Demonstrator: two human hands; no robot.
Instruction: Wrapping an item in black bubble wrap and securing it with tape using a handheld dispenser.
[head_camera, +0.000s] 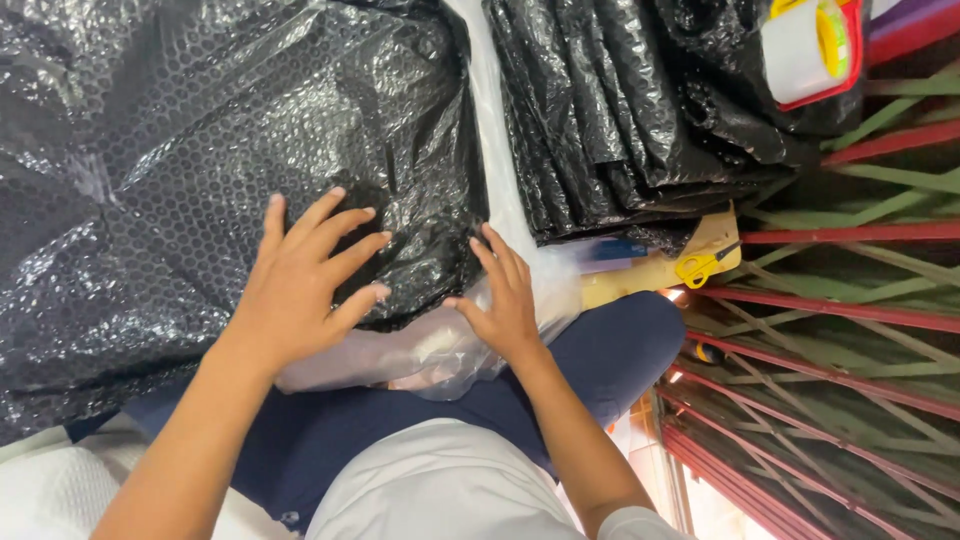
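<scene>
Hands flat on black bubble wrap over the lap.
We press the left hand (300, 285) and right hand (505, 300), fingers spread and holding nothing, on the black bubble wrap (200, 150) and clear plastic bag (430, 350); we judge both slippery sheets may slide off the lap.

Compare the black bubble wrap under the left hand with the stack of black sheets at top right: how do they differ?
The black bubble wrap lies spread out as one broad crumpled sheet; the stack of black sheets is folded into neat layers. The bubble wrap shows a clear pattern of round cells, while the stack mostly shows folded edges and creases. The left hand presses flat on the bubble wrap; no hand touches the stack. Both are glossy black plastic.
</scene>
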